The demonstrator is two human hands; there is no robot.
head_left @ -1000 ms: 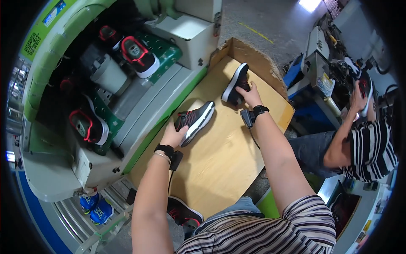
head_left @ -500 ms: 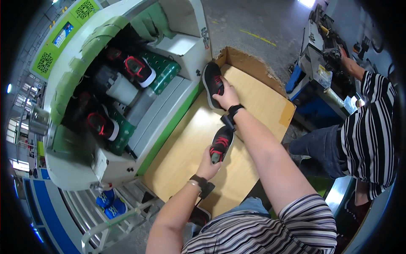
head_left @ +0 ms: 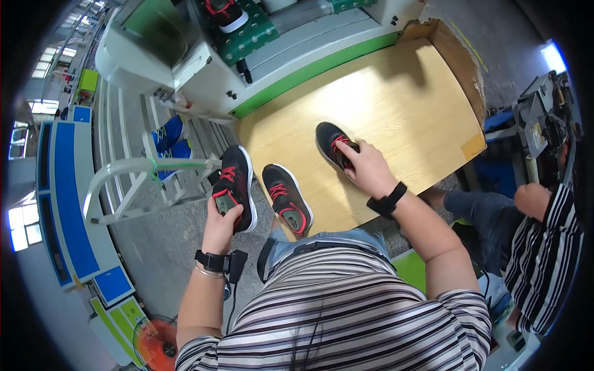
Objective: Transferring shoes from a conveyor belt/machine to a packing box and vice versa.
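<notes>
My left hand [head_left: 219, 227] grips a black sneaker [head_left: 240, 179] with red laces and a white sole by its heel opening. That sneaker hangs beyond the left edge of the wooden tabletop [head_left: 396, 117]. A matching sneaker [head_left: 278, 185], toe pointing away from me, stands by the tabletop's near left corner, with neither hand on it. Farther right, my right hand [head_left: 373, 171] is closed around the heel end of another black sneaker [head_left: 328, 137] with red laces, on or just over the tabletop. Part of this shoe is hidden by my fingers.
Ahead is a white and green machine [head_left: 322, 68] holding a black and red sneaker [head_left: 226, 13] on a green perforated plate. A metal rack [head_left: 142, 164] at left carries blue shoes [head_left: 170, 145]. Torn cardboard [head_left: 458, 62] edges the tabletop's right end. A co-worker's hand [head_left: 533, 200] is at right.
My view has turned left. My left hand has carried its sneaker left, off the tabletop. My right hand and its sneaker have come nearer, away from the tabletop's far end by the cardboard.
</notes>
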